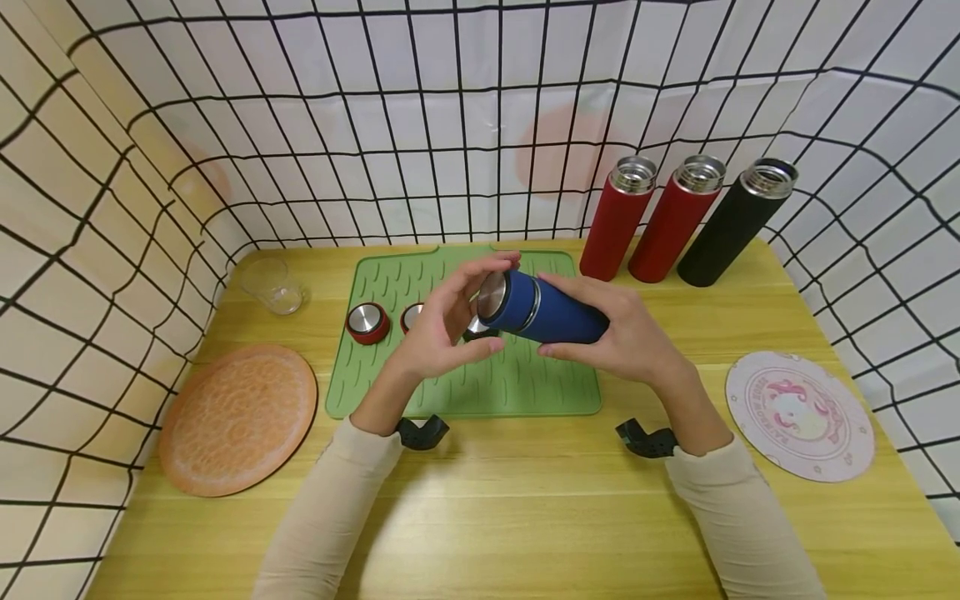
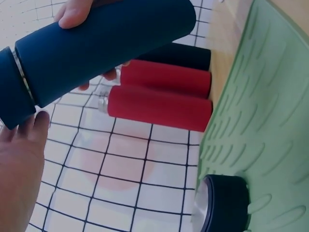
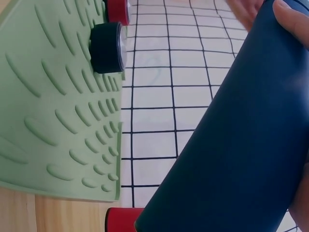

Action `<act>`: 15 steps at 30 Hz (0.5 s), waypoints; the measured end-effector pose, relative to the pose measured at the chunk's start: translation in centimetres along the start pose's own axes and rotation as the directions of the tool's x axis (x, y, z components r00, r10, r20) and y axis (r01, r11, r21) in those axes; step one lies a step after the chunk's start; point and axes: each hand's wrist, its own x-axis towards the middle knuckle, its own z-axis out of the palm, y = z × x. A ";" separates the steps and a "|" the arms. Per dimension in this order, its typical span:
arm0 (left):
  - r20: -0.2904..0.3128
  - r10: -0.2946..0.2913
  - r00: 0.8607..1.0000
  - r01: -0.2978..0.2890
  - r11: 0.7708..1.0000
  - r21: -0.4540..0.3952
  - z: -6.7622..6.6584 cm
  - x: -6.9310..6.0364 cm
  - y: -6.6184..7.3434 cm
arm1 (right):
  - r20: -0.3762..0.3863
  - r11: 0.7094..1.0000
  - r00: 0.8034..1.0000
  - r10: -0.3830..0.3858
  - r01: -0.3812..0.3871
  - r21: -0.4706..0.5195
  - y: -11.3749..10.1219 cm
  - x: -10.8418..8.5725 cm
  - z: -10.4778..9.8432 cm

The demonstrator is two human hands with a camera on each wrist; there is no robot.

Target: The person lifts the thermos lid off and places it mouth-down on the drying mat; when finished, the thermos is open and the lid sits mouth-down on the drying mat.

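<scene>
My right hand [image 1: 618, 325] grips a blue thermos bottle [image 1: 566, 310] by its body, tilted above the green mat [image 1: 465, 396]. Its blue lid [image 1: 517, 302] with a steel top sits at the neck, a silver band showing between lid and body. Around the lid end, my left hand [image 1: 450, 321] is spread, thumb standing away from it. In the left wrist view, fingertips [image 2: 42, 121] of that hand come up to the lid's edge; contact there is hard to tell. On the mat, a black lid [image 3: 107, 48] is partly hidden in the head view, beside a red lid [image 1: 368, 323] and another red lid [image 1: 411, 317].
Two lidless red bottles, a left one [image 1: 618, 221] and a right one [image 1: 675, 221], stand at the back right beside a black bottle [image 1: 735, 225]. A clear glass [image 1: 281, 293] is at left. An orange round mat [image 1: 240, 421] and a pink round mat [image 1: 798, 417] flank the table. Wire grid [image 1: 420, 125] encloses it.
</scene>
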 end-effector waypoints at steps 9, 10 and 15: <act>-0.131 -0.085 0.988 0.092 0.995 0.049 0.2 -0.1 0.1 | 0.004 1.000 1.000 0.012 -0.011 -0.012 -0.1 0.0 0.1; -0.125 -0.072 0.989 0.078 0.996 0.045 0.2 -0.1 0.0 | 0.006 1.000 1.000 0.014 -0.014 -0.011 -0.1 0.0 0.0; -0.034 0.009 0.999 -0.010 1.000 -0.013 0.1 -0.1 -0.1 | 0.013 1.000 1.000 0.026 -0.025 -0.003 -0.1 -0.1 -0.1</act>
